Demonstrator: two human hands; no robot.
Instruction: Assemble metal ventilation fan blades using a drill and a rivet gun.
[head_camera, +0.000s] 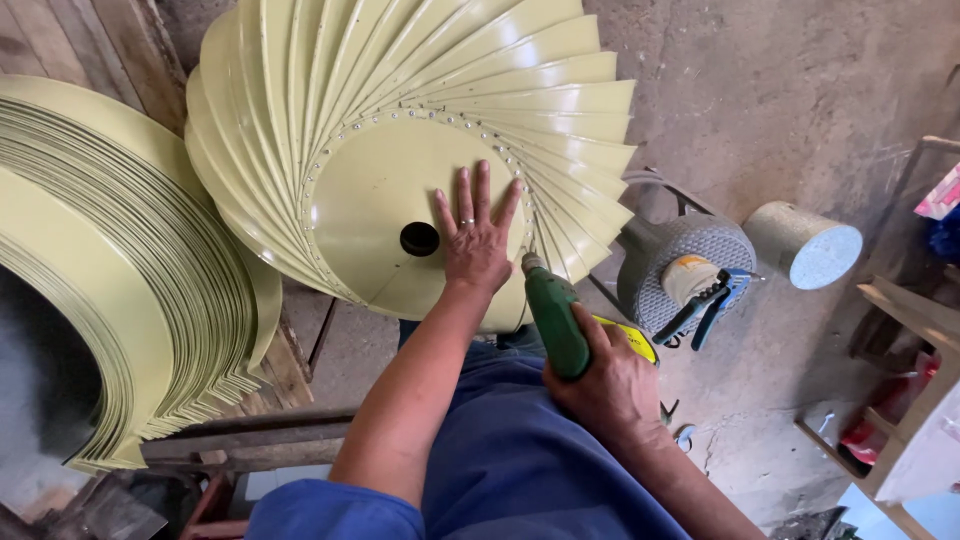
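Left hand (474, 240) flat, fingers apart, on yellow-green fan wheel (390, 190); right hand (605, 385) clamped on green drill (553, 320) above concrete floor (790, 110).

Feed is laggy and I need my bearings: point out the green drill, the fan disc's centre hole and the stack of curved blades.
green drill (556, 325), head view, on its green body above the right hand.
centre hole (419, 238), head view, on the dark opening.
stack of curved blades (150, 290), head view, on the layered edges.
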